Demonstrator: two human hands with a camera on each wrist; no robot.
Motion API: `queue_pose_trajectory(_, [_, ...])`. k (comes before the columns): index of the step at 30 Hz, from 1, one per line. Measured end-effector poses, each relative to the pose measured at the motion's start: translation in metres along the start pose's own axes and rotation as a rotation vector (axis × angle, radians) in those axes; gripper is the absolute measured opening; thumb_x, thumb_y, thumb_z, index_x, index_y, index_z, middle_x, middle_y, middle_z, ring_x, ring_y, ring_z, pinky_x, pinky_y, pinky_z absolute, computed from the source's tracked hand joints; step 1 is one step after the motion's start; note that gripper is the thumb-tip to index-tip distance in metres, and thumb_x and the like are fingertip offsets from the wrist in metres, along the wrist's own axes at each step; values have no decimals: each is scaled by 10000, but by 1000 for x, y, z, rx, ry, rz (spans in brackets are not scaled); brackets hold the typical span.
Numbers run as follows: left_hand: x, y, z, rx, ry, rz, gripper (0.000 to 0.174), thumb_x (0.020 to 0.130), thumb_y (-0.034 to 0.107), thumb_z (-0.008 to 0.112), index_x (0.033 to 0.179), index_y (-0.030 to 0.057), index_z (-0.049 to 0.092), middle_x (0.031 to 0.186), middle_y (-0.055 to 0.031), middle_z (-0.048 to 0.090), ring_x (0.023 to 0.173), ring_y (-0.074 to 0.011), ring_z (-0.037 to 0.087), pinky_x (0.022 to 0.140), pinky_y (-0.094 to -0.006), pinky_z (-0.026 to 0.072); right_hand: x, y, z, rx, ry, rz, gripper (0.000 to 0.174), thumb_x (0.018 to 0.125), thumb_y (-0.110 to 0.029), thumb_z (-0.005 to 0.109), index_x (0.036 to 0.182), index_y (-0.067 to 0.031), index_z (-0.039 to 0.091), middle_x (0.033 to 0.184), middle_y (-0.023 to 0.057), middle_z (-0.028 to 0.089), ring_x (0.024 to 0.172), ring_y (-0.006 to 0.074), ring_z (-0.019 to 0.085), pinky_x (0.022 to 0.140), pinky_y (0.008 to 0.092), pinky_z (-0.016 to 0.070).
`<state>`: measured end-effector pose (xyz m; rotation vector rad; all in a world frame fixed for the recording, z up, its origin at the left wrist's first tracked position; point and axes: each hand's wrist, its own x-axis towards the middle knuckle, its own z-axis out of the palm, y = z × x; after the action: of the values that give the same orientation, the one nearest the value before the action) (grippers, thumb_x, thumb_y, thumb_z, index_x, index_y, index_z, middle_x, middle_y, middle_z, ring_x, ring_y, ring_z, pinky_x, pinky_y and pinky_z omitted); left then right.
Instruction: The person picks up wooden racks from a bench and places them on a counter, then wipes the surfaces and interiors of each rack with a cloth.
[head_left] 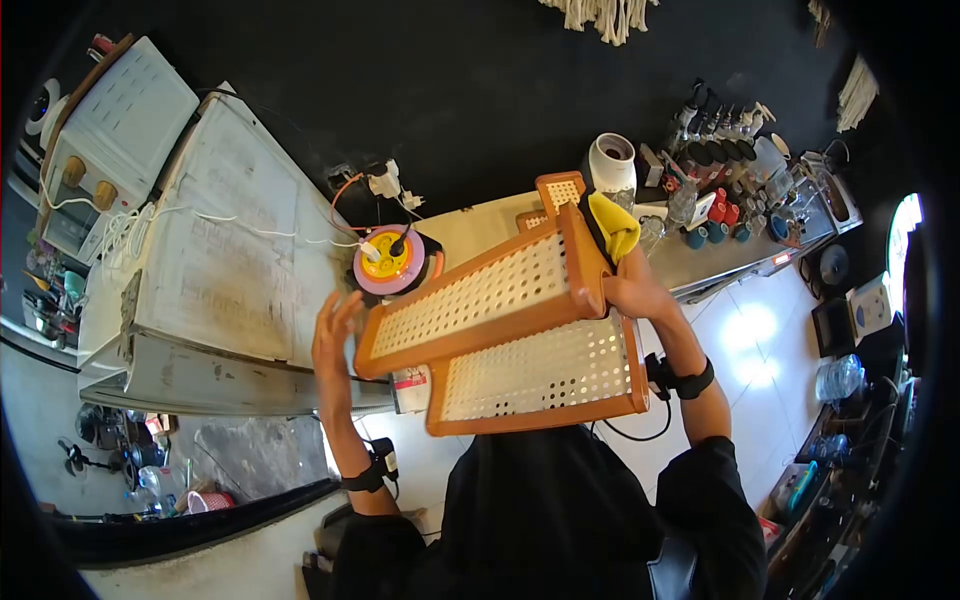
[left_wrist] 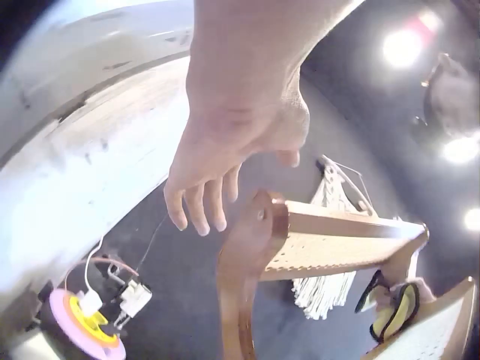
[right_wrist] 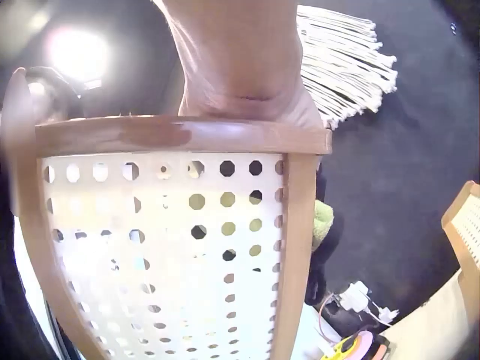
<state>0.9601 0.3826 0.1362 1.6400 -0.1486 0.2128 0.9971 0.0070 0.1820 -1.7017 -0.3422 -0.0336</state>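
Note:
A tiered rack with brown frames and white perforated shelves [head_left: 480,300] spans the space in front of the body, tilted. My right hand [head_left: 640,287] holds its right end, and a yellow cloth with black edging [head_left: 615,228] lies against the frame right at this hand. Part of the right hand is hidden behind the brown end rail [right_wrist: 180,137] in the right wrist view. Off the rack's left end, my left hand [head_left: 335,340] has its fingers extended and holds nothing. In the left wrist view, the left fingers [left_wrist: 199,210] hang apart from the brown side frame [left_wrist: 244,262].
A purple and yellow cable reel [head_left: 388,260] with plugs sits beyond the rack. To the left stands a large white fridge-like cabinet [head_left: 230,240]. A white appliance [head_left: 612,165], jars and cups [head_left: 715,215] line the counter at the right. Macrame [left_wrist: 334,247] hangs on the dark wall.

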Motion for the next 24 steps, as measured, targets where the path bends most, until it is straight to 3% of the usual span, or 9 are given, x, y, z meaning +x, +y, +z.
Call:
queue_pose_trajectory(1, [0,15,1,136,17,2,812,863,608,463,1389,6,321,1389,-139,414,1268,-251,399,1071,-403,254,-1,-11,-1,-51,-63,3,665,678,-30,697,1275,18,407,1227,125,517,1156,225,480,1001,323,360])
queue_pose_trajectory(2, [3,30,8,136,19,-5,812,863,608,463,1389,6,321,1389,-139,414,1268,-251,399,1071,-403,254,-2,-20,1,-49,-67,9,665,678,-30,697,1275,18,407,1227,125,517,1156,225,480,1001,323,360])
queue_pose_trajectory(4, [5,53,29,397,-179,281,1003,695,610,674,1397,1,296,1418,-163,370,1274,-297,388,1063,-419,264,0,-32,8,-324,-145,-66,641,665,-70,725,1240,6,454,1230,149,517,1158,281,485,997,335,363])
queue_pose_trajectory(6, [3,70,58,442,-343,316,1146,527,527,817,1405,17,286,1387,-196,384,1269,-355,375,1056,-441,269,1,-38,18,-370,-159,-146,635,659,-89,739,1227,0,469,1223,163,516,1138,320,490,986,344,374])
queue_pose_trajectory(10, [9,94,91,625,-453,285,1142,506,451,846,1411,41,282,1321,-210,419,1247,-395,372,1055,-460,268,2,-25,22,-339,-158,-150,658,646,-64,745,1238,-3,464,1214,144,524,1140,275,498,981,328,380])
queue_pose_trajectory(17, [10,83,93,486,-465,320,1117,480,332,830,1413,75,273,1246,-185,452,1213,-392,385,1042,-470,284,-3,-10,4,-209,-150,-82,794,625,-67,761,1318,10,383,1249,98,504,1150,191,477,1016,304,346])
queue_pose_trajectory(20, [6,78,97,518,-461,323,1111,442,293,819,1401,80,300,1248,-179,446,1200,-379,391,1033,-455,293,-5,-11,-7,-201,-123,-79,818,607,-54,763,1324,12,375,1253,103,495,1154,199,465,1016,303,345])
queue_pose_trajectory(22, [4,70,98,425,-402,363,1105,405,282,819,1380,81,340,1248,-175,441,1187,-370,394,1018,-447,307,-8,-18,-19,-216,-149,-92,775,653,-81,763,1323,11,384,1242,100,503,1146,189,475,1003,307,360])
queue_pose_trajectory(24, [5,65,95,414,-363,385,1082,405,284,818,1364,70,363,1244,-175,444,1179,-370,405,1009,-445,319,-12,-21,-29,302,-76,-48,621,763,-128,716,1297,5,427,1151,80,562,1055,162,537,937,306,420])
